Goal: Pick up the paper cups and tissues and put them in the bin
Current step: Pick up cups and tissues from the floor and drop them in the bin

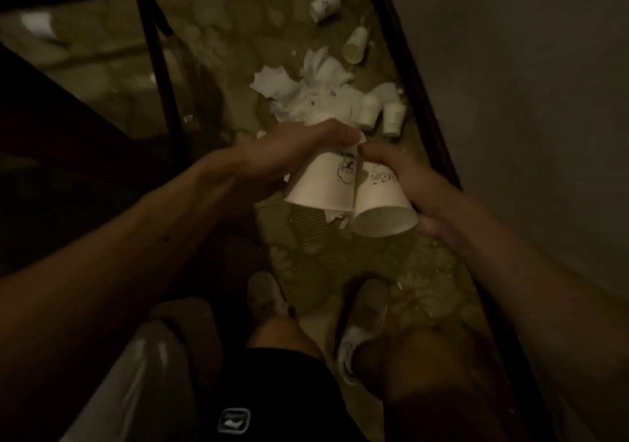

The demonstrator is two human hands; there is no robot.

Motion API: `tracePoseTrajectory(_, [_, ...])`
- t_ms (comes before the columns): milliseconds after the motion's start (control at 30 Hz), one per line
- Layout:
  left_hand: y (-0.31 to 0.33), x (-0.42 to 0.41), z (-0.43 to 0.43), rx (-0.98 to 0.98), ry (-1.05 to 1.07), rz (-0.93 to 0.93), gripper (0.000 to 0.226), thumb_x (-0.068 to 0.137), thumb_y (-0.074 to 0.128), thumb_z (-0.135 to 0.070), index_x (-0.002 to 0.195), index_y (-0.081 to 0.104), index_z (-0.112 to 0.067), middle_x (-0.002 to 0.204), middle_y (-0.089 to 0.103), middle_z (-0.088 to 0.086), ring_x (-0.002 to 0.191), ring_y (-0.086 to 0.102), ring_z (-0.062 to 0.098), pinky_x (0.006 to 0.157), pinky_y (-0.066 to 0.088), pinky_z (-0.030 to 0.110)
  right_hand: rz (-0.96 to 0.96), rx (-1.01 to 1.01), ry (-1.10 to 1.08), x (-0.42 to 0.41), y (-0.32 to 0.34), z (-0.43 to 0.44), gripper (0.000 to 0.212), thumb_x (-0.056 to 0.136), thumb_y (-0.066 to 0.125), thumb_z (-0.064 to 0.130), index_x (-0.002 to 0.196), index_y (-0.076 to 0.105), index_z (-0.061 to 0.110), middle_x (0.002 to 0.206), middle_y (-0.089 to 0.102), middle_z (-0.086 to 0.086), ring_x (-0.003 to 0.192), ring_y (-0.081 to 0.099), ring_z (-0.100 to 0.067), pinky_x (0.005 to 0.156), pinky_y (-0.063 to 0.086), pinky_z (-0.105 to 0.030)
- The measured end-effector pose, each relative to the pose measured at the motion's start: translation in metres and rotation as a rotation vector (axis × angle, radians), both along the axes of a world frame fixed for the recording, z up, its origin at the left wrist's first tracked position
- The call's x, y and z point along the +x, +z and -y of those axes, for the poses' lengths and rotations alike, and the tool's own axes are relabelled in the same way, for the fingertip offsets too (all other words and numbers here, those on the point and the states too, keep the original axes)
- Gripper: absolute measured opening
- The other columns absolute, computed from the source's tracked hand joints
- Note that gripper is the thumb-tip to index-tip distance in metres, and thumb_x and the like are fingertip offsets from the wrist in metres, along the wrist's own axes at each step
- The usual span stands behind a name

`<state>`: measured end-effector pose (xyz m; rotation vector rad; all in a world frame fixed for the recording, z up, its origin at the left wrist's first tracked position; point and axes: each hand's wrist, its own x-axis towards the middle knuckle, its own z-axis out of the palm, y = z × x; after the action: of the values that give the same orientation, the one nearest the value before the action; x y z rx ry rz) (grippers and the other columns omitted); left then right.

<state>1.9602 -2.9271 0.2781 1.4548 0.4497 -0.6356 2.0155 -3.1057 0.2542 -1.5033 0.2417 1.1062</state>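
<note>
Two paper cups held side by side, mouths toward the camera: left cup (pixel 321 183) in the left grip (pixel 292 148), fingers curled over its base; right cup (pixel 381 200) in the right grip (pixel 408 176), closed round its side. Just beyond, a heap of tissues (pixel 306 91) on the floor (pixel 340 254), two small cups (pixel 369 111) lying at its right edge. Farther off, two more cups (pixel 355 45) near the right wall (pixel 510 101).
</note>
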Motion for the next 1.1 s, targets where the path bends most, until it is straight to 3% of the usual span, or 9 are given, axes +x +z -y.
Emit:
tracePoseTrajectory(100, [0.071, -0.026, -0.005, -0.041, -0.038, 0.051, 0.049, 0.073, 0.071, -0.051, 0.111, 0.065, -0.021, 0.099, 0.076, 0.001, 0.090, 0.073, 0.020, 0.076, 0.056, 0.034, 0.026, -0.003, -0.033, -0.030, 0.070, -0.001, 0.023, 0.096, 0.056, 0.030, 0.108, 0.068, 0.015, 0.107, 0.073, -0.014, 0.098, 0.067, -0.034, 0.095, 0.049, -0.055])
tracePoseTrajectory(200, [0.111, -0.052, -0.003, -0.055, -0.076, 0.039, 0.055, 0.075, 0.065, -0.053, 0.117, 0.063, -0.019, 0.105, 0.075, 0.003, 0.094, 0.073, 0.022, 0.072, 0.057, 0.032, 0.067, -0.017, -0.051, -0.064, 0.118, 0.003, 0.030, 0.092, 0.061, 0.036, 0.112, 0.069, 0.014, 0.109, 0.073, -0.013, 0.104, 0.068, -0.036, 0.097, 0.050, -0.057])
tracePoseTrajectory(367, [0.153, -0.096, 0.032, -0.095, -0.108, 0.171, 0.042, 0.078, 0.065, -0.041, 0.110, 0.063, -0.013, 0.111, 0.069, 0.010, 0.092, 0.066, 0.019, 0.072, 0.055, 0.023, 0.213, -0.021, -0.094, -0.119, 0.163, 0.036, 0.026, 0.094, 0.057, 0.035, 0.102, 0.070, 0.014, 0.087, 0.076, -0.006, 0.070, 0.071, -0.020, 0.058, 0.055, -0.028])
tracePoseTrajectory(467, [0.163, -0.139, 0.060, -0.165, -0.130, 0.222, 0.044, 0.067, 0.056, -0.044, 0.102, 0.062, -0.018, 0.103, 0.067, 0.006, 0.083, 0.066, 0.014, 0.065, 0.057, 0.022, 0.304, -0.034, -0.157, -0.178, 0.179, 0.063, 0.025, 0.091, 0.060, 0.039, 0.098, 0.072, 0.018, 0.089, 0.076, -0.008, 0.073, 0.071, -0.024, 0.064, 0.054, -0.034])
tracePoseTrajectory(600, [0.173, -0.206, 0.091, -0.158, -0.225, 0.305, 0.053, 0.075, 0.067, -0.050, 0.117, 0.063, -0.018, 0.118, 0.070, 0.012, 0.101, 0.070, 0.027, 0.077, 0.058, 0.036, 0.432, -0.093, -0.334, -0.282, 0.202, 0.104, 0.023, 0.084, 0.068, 0.042, 0.091, 0.070, 0.020, 0.084, 0.074, -0.008, 0.070, 0.069, -0.023, 0.066, 0.051, -0.035])
tracePoseTrajectory(733, [0.211, -0.283, 0.127, -0.357, -0.310, 0.411, 0.044, 0.078, 0.054, -0.044, 0.109, 0.065, -0.014, 0.101, 0.075, 0.008, 0.087, 0.073, 0.022, 0.075, 0.062, 0.035, 0.609, -0.119, -0.483, -0.375, 0.244, 0.135, 0.024, 0.087, 0.066, 0.040, 0.087, 0.070, 0.015, 0.078, 0.072, -0.008, 0.067, 0.067, -0.022, 0.066, 0.050, -0.035])
tracePoseTrajectory(833, [0.248, -0.329, 0.153, -0.436, -0.320, 0.428, 0.048, 0.077, 0.056, -0.044, 0.111, 0.063, -0.010, 0.103, 0.072, 0.013, 0.090, 0.071, 0.025, 0.082, 0.058, 0.040, 0.676, -0.136, -0.583, -0.434, 0.286, 0.155, 0.024, 0.089, 0.065, 0.038, 0.084, 0.069, 0.015, 0.070, 0.071, -0.004, 0.061, 0.066, -0.018, 0.062, 0.051, -0.031])
tracePoseTrajectory(1000, [0.297, -0.377, 0.198, -0.439, -0.426, 0.426, 0.064, 0.073, 0.068, -0.048, 0.125, 0.060, -0.011, 0.121, 0.068, 0.017, 0.112, 0.064, 0.032, 0.102, 0.047, 0.050, 0.758, -0.209, -0.645, -0.498, 0.337, 0.194, 0.029, 0.090, 0.063, 0.042, 0.093, 0.070, 0.014, 0.075, 0.071, -0.005, 0.063, 0.066, -0.020, 0.060, 0.050, -0.030])
tracePoseTrajectory(1100, [0.309, -0.394, 0.231, -0.402, -0.509, 0.495, 0.063, 0.073, 0.068, -0.049, 0.124, 0.062, -0.012, 0.119, 0.070, 0.017, 0.111, 0.066, 0.032, 0.099, 0.049, 0.048, 0.808, -0.214, -0.711, -0.525, 0.344, 0.224, 0.031, 0.089, 0.064, 0.042, 0.100, 0.070, 0.014, 0.080, 0.073, -0.007, 0.065, 0.067, -0.022, 0.061, 0.051, -0.031])
